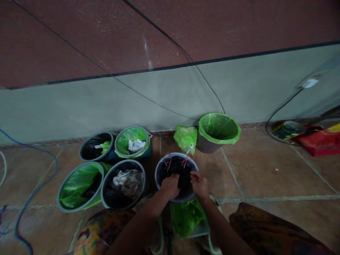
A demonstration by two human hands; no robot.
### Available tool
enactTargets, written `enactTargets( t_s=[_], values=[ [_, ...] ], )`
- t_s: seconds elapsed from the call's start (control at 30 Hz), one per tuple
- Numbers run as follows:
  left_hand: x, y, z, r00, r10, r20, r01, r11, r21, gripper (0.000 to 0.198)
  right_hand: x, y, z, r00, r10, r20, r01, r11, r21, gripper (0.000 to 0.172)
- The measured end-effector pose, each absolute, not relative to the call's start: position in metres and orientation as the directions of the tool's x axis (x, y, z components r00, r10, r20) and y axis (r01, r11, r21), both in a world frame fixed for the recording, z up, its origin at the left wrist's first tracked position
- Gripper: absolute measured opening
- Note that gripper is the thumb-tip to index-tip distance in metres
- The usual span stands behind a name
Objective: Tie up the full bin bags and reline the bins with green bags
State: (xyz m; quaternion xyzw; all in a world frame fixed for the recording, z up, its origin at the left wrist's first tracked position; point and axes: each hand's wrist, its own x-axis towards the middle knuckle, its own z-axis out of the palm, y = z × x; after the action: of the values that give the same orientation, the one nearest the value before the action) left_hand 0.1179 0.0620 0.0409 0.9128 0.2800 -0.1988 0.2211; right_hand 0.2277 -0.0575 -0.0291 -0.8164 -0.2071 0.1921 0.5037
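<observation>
In front of me a round grey-rimmed bin (159, 166) holds a black garbage bag (175, 165), with red strings (168, 162) lying over its far rim. My left hand (170, 186) reaches inside the near left of the bin, its fingers curled closed on the black bag. At the bin's right side, my right hand (199, 183) has bent fingers pinched together on the bag's dark plastic. The exact grip of both hands is hard to see in the low light. Below the bin, green plastic bags (188, 216) lie on a pale stand or stool (200, 229).
To the left stand several lined bins, including one with white paper (136, 146) and one with crumpled waste (129, 181). A tied green bag (186, 138) and a green-lined bin (219, 132) sit by the wall. A blue hose (42, 182) crosses the left floor; a red bag (318, 141) lies right.
</observation>
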Motion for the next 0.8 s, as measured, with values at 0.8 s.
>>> enactTargets(
  t_s=[0.8],
  values=[
    [0.078, 0.075, 0.046, 0.713, 0.676, -0.186, 0.656, -0.549, 0.517, 0.023, 0.222, -0.042, 0.018, 0.645, 0.764, 0.004, 0.417, -0.347, -0.84, 0.026]
  ],
)
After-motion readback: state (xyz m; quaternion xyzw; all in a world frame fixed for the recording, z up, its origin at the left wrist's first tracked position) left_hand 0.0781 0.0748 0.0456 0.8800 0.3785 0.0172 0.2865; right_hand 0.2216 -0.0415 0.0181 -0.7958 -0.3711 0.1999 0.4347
